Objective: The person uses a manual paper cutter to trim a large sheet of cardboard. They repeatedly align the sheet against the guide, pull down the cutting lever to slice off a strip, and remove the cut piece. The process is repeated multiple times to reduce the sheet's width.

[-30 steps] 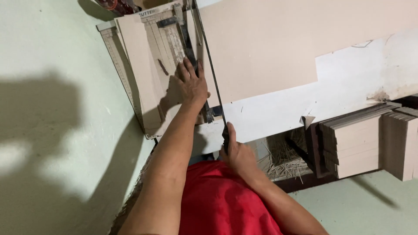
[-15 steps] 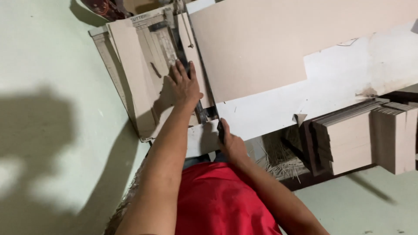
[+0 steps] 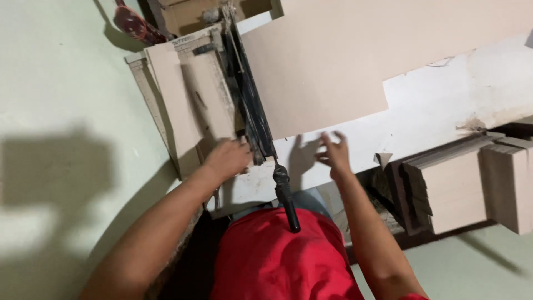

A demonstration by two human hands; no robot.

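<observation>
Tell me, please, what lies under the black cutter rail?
Under the black cutter rail lies a beige tile, pressed by the left hand. The tile's strip beneath the rail is hidden.

Cutter rail and handle (image 3: 286, 194), between left hand (image 3: 226, 158) and right hand (image 3: 333, 154): black, dusty grey smears.
Tile strip (image 3: 189, 105), above left hand: plain beige, matt.
Large tile (image 3: 344, 61), above right hand: plain beige, uniform.
Cutter base (image 3: 444, 105), beside right hand: white, brown stain at far edge.
Stacked tiles (image 3: 466, 189), right of right hand: beige faces, darker edges.
Shirt (image 3: 277, 261), below both hands: solid red.
Floor (image 3: 61, 83), left of left hand: pale green, dark shadows.
</observation>
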